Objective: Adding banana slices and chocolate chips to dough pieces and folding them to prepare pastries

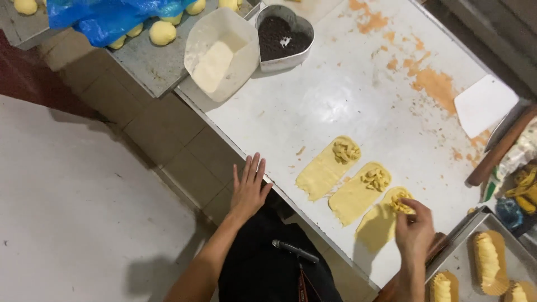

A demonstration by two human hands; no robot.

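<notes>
Three flattened oblong strips of yellow dough lie side by side on the white worktable (335,95). The left strip (321,170) and middle strip (355,196) each carry a small heap of shredded filling at the far end. My right hand (415,230) rests on the right strip (380,221), fingers pinched on the filling (400,202) at its top. My left hand (249,187) hovers open, fingers spread, at the table's left edge, holding nothing.
A heart-shaped metal tin of dark bits (282,36) and a white tub of flour (219,53) stand at the far left. A white scraper (484,103) and a rolling pin (500,148) lie at right. A tray (467,263) with filled paper moulds sits near right. Dough balls (162,32) under blue plastic.
</notes>
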